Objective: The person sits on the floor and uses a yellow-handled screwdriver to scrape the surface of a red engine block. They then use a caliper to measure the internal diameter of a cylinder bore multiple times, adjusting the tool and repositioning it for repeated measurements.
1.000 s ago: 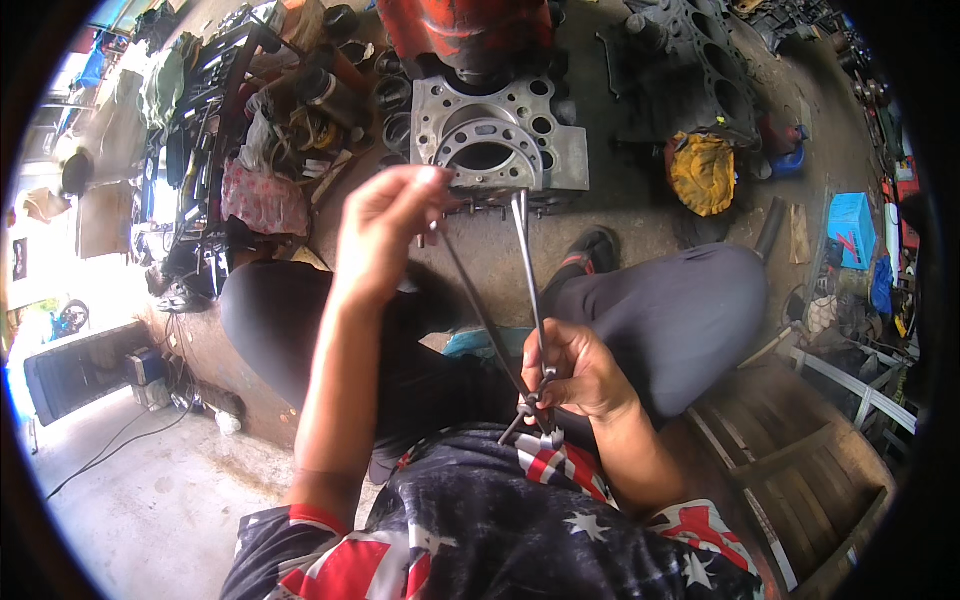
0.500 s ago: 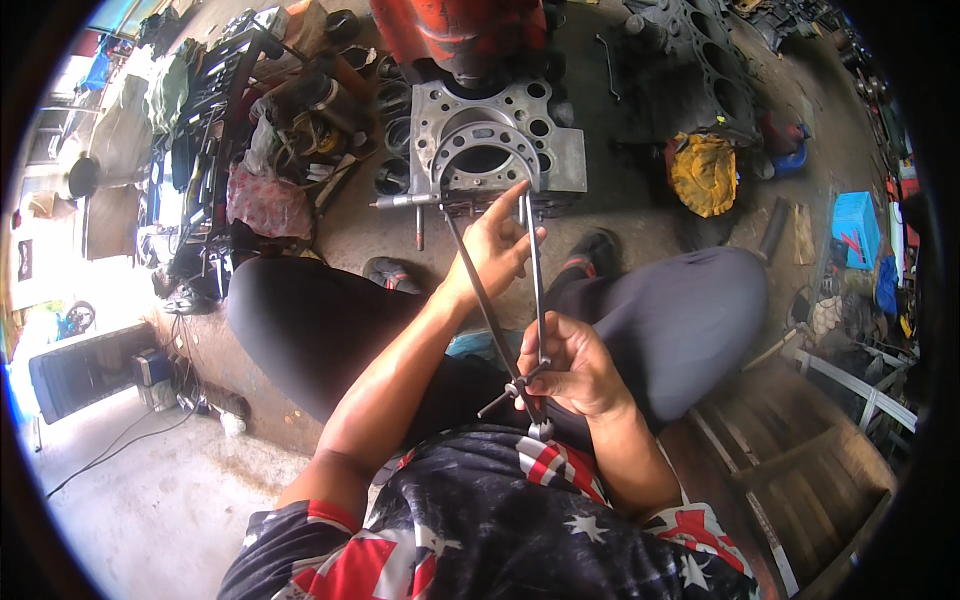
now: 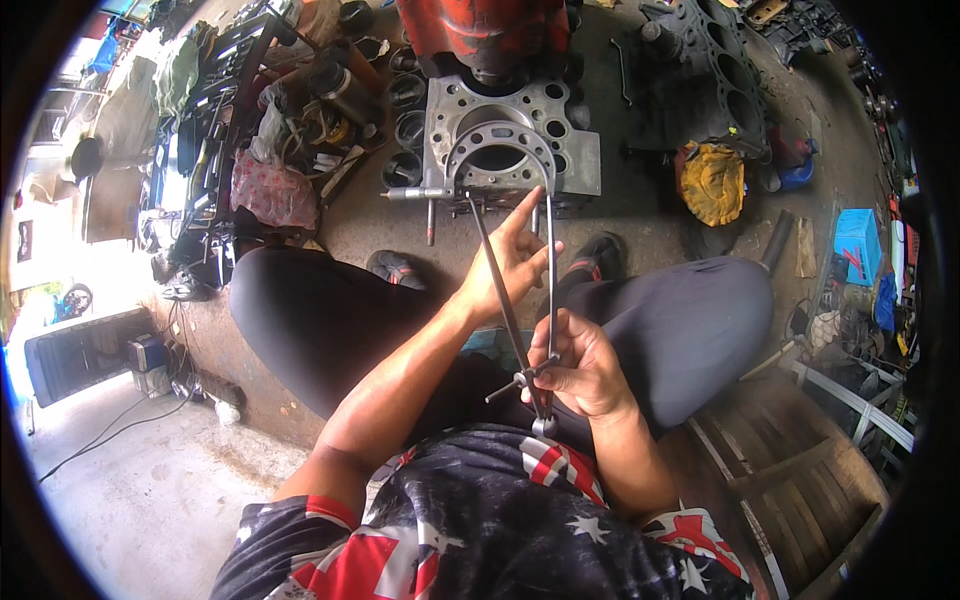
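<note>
My right hand (image 3: pixel 580 370) grips a long-legged metal caliper (image 3: pixel 503 295) around its adjusting screw, close to my shirt. Its two legs spread away from me toward an outside micrometer (image 3: pixel 500 133) with a C-shaped frame. The leg tips are beside the micrometer's measuring ends; exact contact is too small to tell. Between the legs is my left hand (image 3: pixel 505 265), its index finger stretched to the right leg's tip and other fingers partly bent. The micrometer appears over the near end of a grey metal engine block (image 3: pixel 580 165), its barrel pointing left.
A red machine part (image 3: pixel 485 35) stands behind the block. To the right are another dark engine block (image 3: pixel 700 75) and a yellow cloth (image 3: pixel 710 183). Cylindrical rings (image 3: pixel 405 130) line the block's left side; a tool rack (image 3: pixel 205 130) stands farther left.
The view has shifted slightly, so the block and micrometer appear lower and farther right. Both hands keep nearly the same pose, with the caliper still in my right hand.
</note>
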Action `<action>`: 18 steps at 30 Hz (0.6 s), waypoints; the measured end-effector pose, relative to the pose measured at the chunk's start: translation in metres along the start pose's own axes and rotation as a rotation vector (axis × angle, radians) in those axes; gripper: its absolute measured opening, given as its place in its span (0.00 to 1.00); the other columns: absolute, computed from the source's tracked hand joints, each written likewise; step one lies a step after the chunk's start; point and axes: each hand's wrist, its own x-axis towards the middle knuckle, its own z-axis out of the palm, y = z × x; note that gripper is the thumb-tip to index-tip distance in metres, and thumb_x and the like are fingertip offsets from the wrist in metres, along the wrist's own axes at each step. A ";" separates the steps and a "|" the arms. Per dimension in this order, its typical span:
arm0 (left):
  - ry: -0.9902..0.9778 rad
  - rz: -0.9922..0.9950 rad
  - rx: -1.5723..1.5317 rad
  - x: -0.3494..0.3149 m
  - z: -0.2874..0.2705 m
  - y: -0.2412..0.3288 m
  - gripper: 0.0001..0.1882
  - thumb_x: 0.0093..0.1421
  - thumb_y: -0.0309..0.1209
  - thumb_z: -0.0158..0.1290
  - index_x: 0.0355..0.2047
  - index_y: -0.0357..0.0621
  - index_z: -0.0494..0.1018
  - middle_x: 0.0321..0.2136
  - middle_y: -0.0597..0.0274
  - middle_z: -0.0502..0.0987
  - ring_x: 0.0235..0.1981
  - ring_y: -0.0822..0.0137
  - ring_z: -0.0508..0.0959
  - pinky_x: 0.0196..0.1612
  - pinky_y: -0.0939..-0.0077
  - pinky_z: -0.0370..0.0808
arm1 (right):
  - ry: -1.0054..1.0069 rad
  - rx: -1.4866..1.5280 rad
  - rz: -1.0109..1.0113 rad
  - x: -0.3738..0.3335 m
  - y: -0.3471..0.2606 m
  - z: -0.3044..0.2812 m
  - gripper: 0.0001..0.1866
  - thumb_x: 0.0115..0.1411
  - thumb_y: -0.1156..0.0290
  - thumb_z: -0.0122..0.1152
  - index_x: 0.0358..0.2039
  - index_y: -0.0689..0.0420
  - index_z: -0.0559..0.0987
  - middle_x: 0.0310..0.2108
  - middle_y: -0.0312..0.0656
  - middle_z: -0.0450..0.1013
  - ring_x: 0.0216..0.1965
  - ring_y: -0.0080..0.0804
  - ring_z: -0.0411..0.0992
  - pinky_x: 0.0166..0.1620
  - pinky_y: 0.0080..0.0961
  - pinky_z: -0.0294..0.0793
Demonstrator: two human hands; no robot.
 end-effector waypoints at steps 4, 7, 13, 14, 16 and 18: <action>-0.019 -0.019 -0.092 -0.003 0.002 0.002 0.47 0.65 0.32 0.60 0.75 0.50 0.42 0.26 0.57 0.81 0.24 0.74 0.77 0.30 0.76 0.77 | 0.011 0.006 -0.003 0.001 0.000 0.001 0.21 0.53 0.88 0.69 0.45 0.61 0.71 0.31 0.45 0.78 0.29 0.35 0.82 0.33 0.29 0.86; -0.021 -0.029 -0.110 -0.004 0.003 0.002 0.47 0.65 0.30 0.59 0.75 0.51 0.41 0.26 0.58 0.81 0.24 0.75 0.77 0.29 0.77 0.76 | 0.017 0.010 -0.003 0.002 0.001 0.001 0.21 0.53 0.87 0.69 0.45 0.61 0.71 0.30 0.45 0.78 0.29 0.36 0.82 0.34 0.30 0.86; -0.034 -0.030 -0.093 -0.005 0.003 0.001 0.47 0.65 0.30 0.59 0.75 0.51 0.40 0.26 0.57 0.81 0.23 0.75 0.76 0.28 0.77 0.75 | 0.026 0.024 0.004 0.002 0.001 0.000 0.21 0.53 0.86 0.70 0.45 0.61 0.71 0.30 0.44 0.78 0.29 0.36 0.82 0.34 0.31 0.86; -0.035 -0.037 -0.097 -0.005 0.003 0.002 0.48 0.65 0.30 0.59 0.75 0.51 0.39 0.26 0.57 0.81 0.23 0.75 0.77 0.28 0.77 0.75 | 0.025 0.041 0.009 0.002 0.002 0.000 0.21 0.53 0.86 0.70 0.45 0.61 0.71 0.31 0.44 0.78 0.29 0.36 0.82 0.34 0.31 0.86; -0.035 -0.032 -0.095 -0.005 0.003 0.001 0.48 0.65 0.30 0.59 0.75 0.52 0.38 0.26 0.57 0.81 0.23 0.74 0.77 0.28 0.77 0.75 | 0.026 0.042 -0.004 0.002 0.003 -0.001 0.21 0.53 0.86 0.70 0.45 0.62 0.71 0.31 0.44 0.79 0.29 0.36 0.82 0.35 0.32 0.86; -0.029 -0.032 -0.115 -0.006 0.003 -0.002 0.46 0.65 0.30 0.59 0.75 0.49 0.42 0.26 0.56 0.81 0.23 0.74 0.77 0.28 0.77 0.75 | 0.011 0.047 -0.012 0.003 0.004 -0.003 0.21 0.54 0.86 0.69 0.46 0.61 0.71 0.32 0.44 0.79 0.30 0.37 0.82 0.35 0.31 0.86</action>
